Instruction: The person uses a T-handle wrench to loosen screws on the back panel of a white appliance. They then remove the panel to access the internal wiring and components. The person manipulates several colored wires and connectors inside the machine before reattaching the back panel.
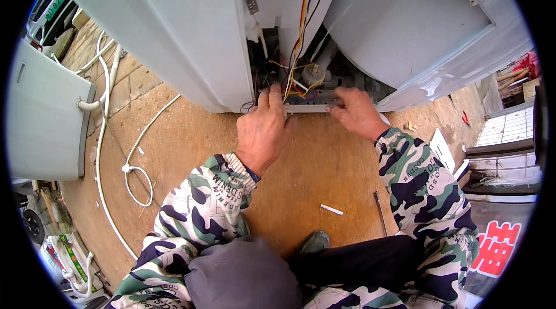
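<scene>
Brown ground (313,164) is lying beneath the open machine (185,37); wires (300,37) are hanging inside. My left hand (263,129) is curling beside them, my right hand (356,113) at the sill (313,109); whether either is gripping, I cannot tell. I should be keeping wires unpinched.

Green, navy and white camouflage sleeves (425,187) at 4 and 8 o'clock, red, yellow and black wires (303,19) at 12, pale grey appliance cabinet (191,14) at 11, orange-brown floor (313,164), white hose (99,161) at 9, black trousers (359,265) at 5
</scene>
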`<state>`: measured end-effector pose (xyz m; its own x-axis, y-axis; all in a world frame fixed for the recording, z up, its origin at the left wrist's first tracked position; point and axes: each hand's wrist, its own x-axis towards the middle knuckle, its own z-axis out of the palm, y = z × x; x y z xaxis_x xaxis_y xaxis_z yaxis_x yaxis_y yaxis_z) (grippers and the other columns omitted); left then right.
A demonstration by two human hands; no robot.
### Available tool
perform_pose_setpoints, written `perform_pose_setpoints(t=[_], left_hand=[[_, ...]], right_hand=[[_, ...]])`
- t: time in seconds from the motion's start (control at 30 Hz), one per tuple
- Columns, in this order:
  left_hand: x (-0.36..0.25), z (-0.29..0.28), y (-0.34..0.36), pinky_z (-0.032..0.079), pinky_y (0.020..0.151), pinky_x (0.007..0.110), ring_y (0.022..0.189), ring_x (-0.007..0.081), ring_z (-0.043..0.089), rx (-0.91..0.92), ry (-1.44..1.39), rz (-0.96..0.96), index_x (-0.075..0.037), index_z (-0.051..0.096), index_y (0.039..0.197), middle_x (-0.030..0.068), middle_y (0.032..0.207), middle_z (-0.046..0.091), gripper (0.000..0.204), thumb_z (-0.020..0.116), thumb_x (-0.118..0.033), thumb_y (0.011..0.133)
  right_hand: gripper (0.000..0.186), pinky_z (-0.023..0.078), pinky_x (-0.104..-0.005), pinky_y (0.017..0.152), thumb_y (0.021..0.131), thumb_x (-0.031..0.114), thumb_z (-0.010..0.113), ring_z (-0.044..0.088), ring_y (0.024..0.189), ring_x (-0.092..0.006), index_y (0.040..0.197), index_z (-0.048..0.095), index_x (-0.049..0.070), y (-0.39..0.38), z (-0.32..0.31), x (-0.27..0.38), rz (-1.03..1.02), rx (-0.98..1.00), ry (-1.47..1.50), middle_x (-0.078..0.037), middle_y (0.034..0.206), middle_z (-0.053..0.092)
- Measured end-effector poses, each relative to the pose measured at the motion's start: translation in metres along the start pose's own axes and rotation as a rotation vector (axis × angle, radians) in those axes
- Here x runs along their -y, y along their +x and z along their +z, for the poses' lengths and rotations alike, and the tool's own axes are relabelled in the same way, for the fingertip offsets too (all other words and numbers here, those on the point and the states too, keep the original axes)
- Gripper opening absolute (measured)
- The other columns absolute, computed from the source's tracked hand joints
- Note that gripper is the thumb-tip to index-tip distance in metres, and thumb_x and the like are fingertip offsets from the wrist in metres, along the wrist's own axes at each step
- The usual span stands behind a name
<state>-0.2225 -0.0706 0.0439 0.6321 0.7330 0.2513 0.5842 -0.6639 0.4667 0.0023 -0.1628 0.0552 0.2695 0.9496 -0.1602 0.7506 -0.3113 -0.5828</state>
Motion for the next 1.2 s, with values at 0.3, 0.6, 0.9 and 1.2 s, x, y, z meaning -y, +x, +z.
perform_pose_setpoints(t=[0.3,0.6,0.9,1.2], left_hand=[[0.032,-0.002,-0.016,0.051,0.060,0.038,0.071,0.0327,0.063,0.093,-0.413,0.147,0.000,0.068,0.093,0.0149,0.087,0.063,0.015,0.078,-0.007,0.084],[0.060,-0.013,-0.061,0.048,0.069,0.026,0.080,0.0106,0.062,-0.017,-0.923,-0.320,0.002,0.068,0.111,0.0035,0.095,0.068,0.021,0.060,-0.016,0.105],[0.047,-0.005,-0.051,0.047,0.061,0.024,0.073,0.0102,0.061,-0.201,-0.861,-0.441,0.002,0.068,0.107,0.0040,0.091,0.067,0.024,0.062,-0.021,0.105],[0.024,-0.040,-0.043,0.047,0.057,0.026,0.063,0.0112,0.060,0.536,-1.100,-0.483,0.001,0.063,0.091,0.0055,0.079,0.065,0.042,0.051,-0.035,0.109]], right_hand=[[0.038,0.053,-0.0462,0.080,0.084,0.020,0.072,0.067,0.090,-0.0471,0.110,0.067,-0.007,0.020,0.037,-0.005,0.008,0.055,0.221,-0.030,0.095,0.069],[0.055,0.051,-0.0451,0.067,0.093,0.043,0.068,0.067,0.067,-0.0386,0.074,0.066,-0.009,0.046,0.019,0.017,0.121,-0.245,0.466,-0.023,0.068,0.067],[0.047,0.052,-0.0387,0.060,0.095,0.035,0.069,0.067,0.059,-0.0216,0.081,0.068,-0.010,0.058,0.038,0.013,-0.024,-0.285,0.514,-0.017,0.066,0.066],[0.014,0.054,-0.0280,0.062,0.097,0.006,0.066,0.067,0.071,-0.0124,0.104,0.060,-0.004,-0.022,0.040,0.036,0.154,0.069,0.928,-0.009,0.086,0.070]])
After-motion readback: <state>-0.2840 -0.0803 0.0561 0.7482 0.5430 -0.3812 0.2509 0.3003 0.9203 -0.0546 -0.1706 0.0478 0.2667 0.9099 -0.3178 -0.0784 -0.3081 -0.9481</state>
